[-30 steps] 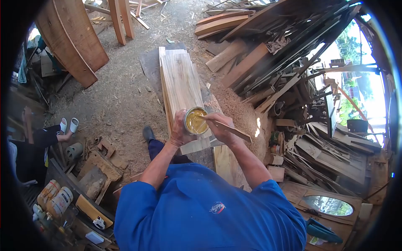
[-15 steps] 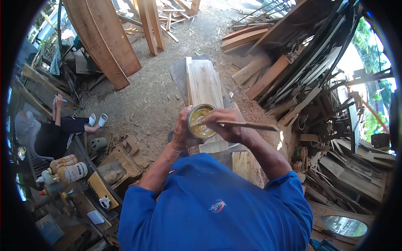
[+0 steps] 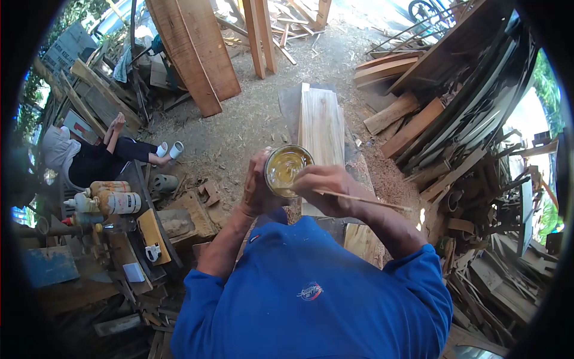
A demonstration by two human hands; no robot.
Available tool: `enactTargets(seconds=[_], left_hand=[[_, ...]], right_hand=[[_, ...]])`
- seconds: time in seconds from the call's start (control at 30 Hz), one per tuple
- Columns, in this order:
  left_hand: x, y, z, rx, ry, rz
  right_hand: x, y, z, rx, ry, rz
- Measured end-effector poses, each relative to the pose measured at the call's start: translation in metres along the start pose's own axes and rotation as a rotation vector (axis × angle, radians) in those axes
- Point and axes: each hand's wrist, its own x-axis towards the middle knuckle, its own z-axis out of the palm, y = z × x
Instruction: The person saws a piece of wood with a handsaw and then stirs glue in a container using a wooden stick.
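My left hand (image 3: 255, 186) is wrapped around the side of a round, open-topped container (image 3: 268, 170) with amber-yellow liquid (image 3: 287, 164) in it. My right hand (image 3: 330, 186) is closed on a thin wooden stick (image 3: 373, 201), its long end sticking out to the right past my wrist. The fingers of this hand are at the container's right rim, and the stick's other end is hard to make out there. Beyond the container, pale wooden boards (image 3: 323, 122) lie stacked on a dark sheet.
Glue-like bottles (image 3: 124, 203) and a tape roll (image 3: 153, 252) stand on a cluttered bench at left. Behind it sits a person (image 3: 89, 158) in dark clothes. Large planks (image 3: 185, 54) lean at the back left; stacked timber (image 3: 418, 128) and scraps fill the right.
My view has swung left, so the surroundings appear farther right. The right hand has shifted toward the container's lower right rim, and more of the liquid shows.
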Motion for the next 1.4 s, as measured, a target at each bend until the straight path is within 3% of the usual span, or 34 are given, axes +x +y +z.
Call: enactTargets(seconds=[0.1,0.17,0.23,0.27,0.3,0.37,0.43,0.5,0.53,0.57,0.67,0.77,0.9,0.97,1.03,1.07,1.13,1.2,1.33,1.4], left_hand=[[-0.007,0.015,-0.005,0.032,0.03,-0.062],[-0.018,0.012,-0.011,0.078,0.084,-0.091],[-0.031,0.02,-0.011,0.06,0.112,-0.131],[-0.021,0.036,-0.014,0.085,0.069,-0.081],[-0.026,0.04,-0.014,0.079,0.063,-0.085],[-0.029,0.036,-0.02,0.148,0.1,-0.095],[-0.031,0.026,-0.034,0.178,0.183,-0.111],[-0.028,0.028,-0.04,0.156,0.129,-0.034],[-0.03,0.031,-0.042,0.116,0.085,-0.043],[-0.034,0.028,-0.048,0.115,0.087,-0.046],[-0.044,0.005,-0.08,0.195,0.207,-0.107],[-0.056,-0.007,-0.101,0.165,0.193,-0.152],[-0.073,-0.022,-0.13,0.143,0.215,-0.186],[-0.082,-0.038,-0.15,0.158,0.26,-0.214],[-0.083,-0.046,-0.164,0.18,0.222,-0.161],[-0.087,-0.05,-0.163,0.15,0.212,-0.168],[-0.093,-0.059,-0.178,0.167,0.236,-0.173],[-0.094,-0.075,-0.2,0.253,0.315,-0.193],[-0.104,-0.092,-0.2,0.103,0.266,-0.176],[-0.11,-0.097,-0.203,0.13,0.285,-0.223]], right_hand=[[0.004,0.022,-0.016,-0.126,0.168,0.045],[-0.008,0.006,-0.016,-0.016,0.073,0.163],[-0.01,-0.016,0.004,0.087,-0.005,-0.043],[-0.005,-0.019,0.006,0.102,-0.02,-0.047],[0.004,-0.014,0.004,0.124,0.095,-0.049],[0.004,0.0,-0.007,-0.029,0.131,0.088],[-0.004,-0.007,0.0,0.122,0.045,0.184],[0.009,-0.03,0.02,0.086,-0.049,-0.069],[0.019,-0.029,0.024,0.069,-0.012,-0.061],[0.029,-0.017,0.026,-0.002,0.091,-0.021],[0.047,-0.012,0.028,0.04,0.064,0.214],[0.071,-0.038,0.073,0.12,-0.088,-0.064],[0.117,-0.013,0.087,0.021,0.038,0.072],[0.114,-0.022,0.103,0.066,-0.064,0.164],[0.133,-0.044,0.13,0.105,-0.128,-0.088],[0.144,-0.036,0.138,0.121,-0.091,-0.11],[0.166,-0.022,0.141,-0.01,0.034,-0.028],[0.171,-0.019,0.142,-0.052,0.007,0.092],[0.197,-0.039,0.18,0.059,-0.108,-0.143],[0.215,-0.02,0.18,-0.01,0.006,0.001]])
